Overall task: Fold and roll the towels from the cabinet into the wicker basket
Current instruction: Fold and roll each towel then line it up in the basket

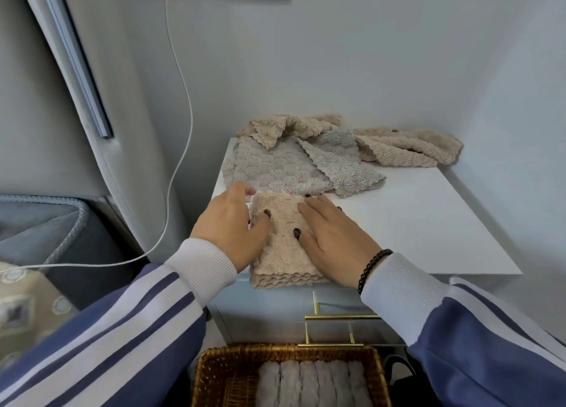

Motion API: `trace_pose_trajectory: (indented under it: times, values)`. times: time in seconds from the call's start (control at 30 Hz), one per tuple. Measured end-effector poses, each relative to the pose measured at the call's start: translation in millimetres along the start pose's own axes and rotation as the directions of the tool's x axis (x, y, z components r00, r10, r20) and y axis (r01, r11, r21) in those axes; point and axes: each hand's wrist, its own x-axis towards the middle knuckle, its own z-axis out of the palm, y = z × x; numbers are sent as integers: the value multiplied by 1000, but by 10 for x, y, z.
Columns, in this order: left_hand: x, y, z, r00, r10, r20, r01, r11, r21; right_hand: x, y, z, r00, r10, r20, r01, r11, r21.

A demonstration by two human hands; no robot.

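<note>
Nearest the viewer, the wicker basket (214, 373) is standing on the floor below the cabinet (413, 222), already holding a row of rolled pale towels (309, 385). Above it, brass drawer handles (340, 316) are projecting from the cabinet front. On the near edge of the cabinet top, a folded beige towel (283, 253) is lying in a narrow strip with its layered end overhanging slightly. The left hand (235, 229) is curling its fingers over the strip's far left corner, thumb pressing the pile; the right hand (333, 238) is lying flat with straight fingers, pressing the fold down and gripping nothing. The folding step is judged nearly complete; the next move is likely calling for both hands to start a tight roll from one end while keeping the edges aligned. Just beyond, a grey towel (275, 167) is lying spread and touching the strip's far end, where it may be crowding a roll. Farther back, loose beige towels (407, 149) are waiting, heaped against the wall. A white cable (180, 85) is hanging at left, well apart.
</note>
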Motion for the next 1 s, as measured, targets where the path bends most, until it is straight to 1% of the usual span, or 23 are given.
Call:
trace_pose_trajectory:
  times: [0.07, 0.1, 0.17, 0.23, 0.3, 0.37, 0.4, 0.47, 0.57, 0.63, 0.73, 0.8, 0.9, 0.93, 1.0]
  values:
    - [0, 16, 74, 987, 149, -61, -148, 989, 26, -12, 21, 43, 1000, -4, -6, 4, 1000, 0]
    - [2, 19, 117, 973, 224, -61, -222, 974, 42, -10, 37, 60, 1000, -1, 2, 1, 1000, 8]
    - [11, 17, 202, 943, 334, 6, -333, 938, 93, -10, 63, 72, 999, 17, 30, -17, 1000, 6]
    - [22, 8, 282, 917, 387, 95, -397, 907, 140, -21, 75, 84, 998, 48, 43, -47, 999, -21]
    - [34, -6, 343, 916, 345, 204, -382, 906, 180, -30, 85, 97, 993, 100, 66, -97, 994, -42]
    - [54, -35, 387, 926, 241, 289, -313, 920, 234, -24, 102, 101, 988, 135, 79, -132, 990, -41]
    - [55, -40, 387, 935, 188, 302, -270, 927, 259, -11, 102, 84, 985, 146, 89, -144, 989, -32]
    - [44, -21, 363, 960, 82, 269, -162, 942, 293, 29, 125, 36, 978, 171, 118, -173, 985, 4]
    - [-29, 59, 313, 984, -67, 166, 11, 950, 313, 89, 160, -94, 964, 212, 162, -225, 972, 69]
    - [-79, 109, 307, 986, -96, 139, 43, 939, 342, 135, 213, -170, 954, 241, 178, -264, 958, 115]
    - [-101, 134, 285, 986, -66, 154, 6, 934, 357, 232, 297, -210, 942, 298, 150, -327, 916, 231]
    - [-83, 127, 257, 982, -20, 186, -38, 953, 299, 282, 302, -221, 931, 350, 103, -363, 861, 355]
    - [-60, 131, 198, 960, 108, 257, -161, 967, 195, 312, 276, -233, 922, 384, 53, -364, 811, 458]
    - [-48, 135, 184, 945, 163, 285, -214, 964, 158, 311, 275, -245, 921, 385, 59, -366, 803, 470]
    - [-11, 130, 180, 910, 271, 312, -316, 943, 102, 305, 294, -281, 909, 399, 119, -405, 782, 474]
